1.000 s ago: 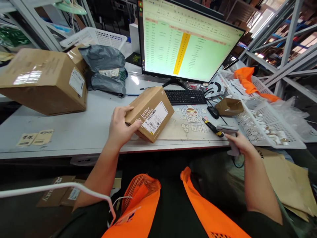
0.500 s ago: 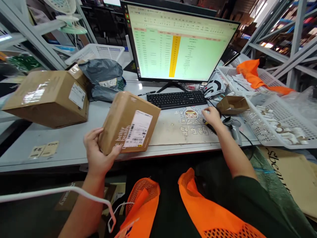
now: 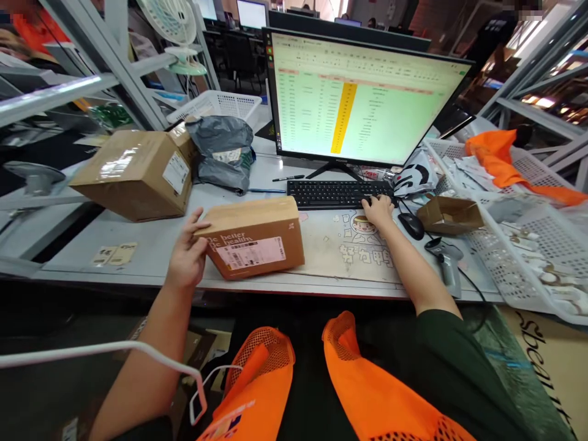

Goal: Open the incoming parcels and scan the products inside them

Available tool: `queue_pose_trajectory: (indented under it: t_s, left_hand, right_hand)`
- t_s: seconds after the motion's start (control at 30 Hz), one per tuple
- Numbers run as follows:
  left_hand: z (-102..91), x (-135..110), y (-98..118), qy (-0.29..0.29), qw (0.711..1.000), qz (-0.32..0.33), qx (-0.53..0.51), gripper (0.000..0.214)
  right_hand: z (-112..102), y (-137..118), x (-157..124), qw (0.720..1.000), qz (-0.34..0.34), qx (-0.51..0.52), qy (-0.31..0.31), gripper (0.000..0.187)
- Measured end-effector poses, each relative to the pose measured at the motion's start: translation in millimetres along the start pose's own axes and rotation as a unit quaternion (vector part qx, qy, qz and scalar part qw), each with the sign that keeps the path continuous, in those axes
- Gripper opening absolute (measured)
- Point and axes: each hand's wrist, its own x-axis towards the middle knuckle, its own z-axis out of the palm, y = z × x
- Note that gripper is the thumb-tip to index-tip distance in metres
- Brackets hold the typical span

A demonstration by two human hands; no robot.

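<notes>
My left hand (image 3: 187, 254) grips the left end of a brown cardboard box (image 3: 294, 242), thumb and fingers around its edge. The box rests low on its long side near the desk's front edge, slightly tilted, and a white shipping label (image 3: 252, 252) faces me. My right hand (image 3: 379, 211) lies over the right end of a black keyboard (image 3: 328, 195), fingertips on the keys and nothing held. Just right of that hand are a black mouse (image 3: 411, 226) and a grey handheld barcode scanner (image 3: 446, 263) lying on the desk.
A monitor (image 3: 367, 104) with a spreadsheet stands behind the keyboard. To the left are a larger taped carton (image 3: 133, 174) and a grey plastic mailer (image 3: 223, 153). An open small box (image 3: 450, 214) and white baskets (image 3: 542, 245) sit at the right. A white cable (image 3: 92, 349) crosses low at left.
The box has come down from a raised tilt onto its long side, still in my left hand. My right hand has moved from beside the mouse to the keyboard. The view has shifted.
</notes>
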Motion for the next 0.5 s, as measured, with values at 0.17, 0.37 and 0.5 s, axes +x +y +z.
queue_pose_trajectory:
  t_s: [0.17, 0.37, 0.5]
  left_hand:
    - [25.3, 10, 8, 0.153, 0.977, -0.088, -0.123, 0.037]
    - [69.4, 32, 13, 0.219, 0.966, -0.066, -0.117, 0.033]
    - [90.9, -4, 42, 0.181, 0.977, 0.041, 0.103, 0.06]
  right_hand:
    - [-22, 52, -79, 0.998, -0.038, -0.019, -0.049, 0.066]
    - [-22, 114, -174, 0.991, 0.055, -0.109, -0.048, 0.062]
    - [-19, 104, -197, 0.999, 0.005, -0.011, 0.034, 0.058]
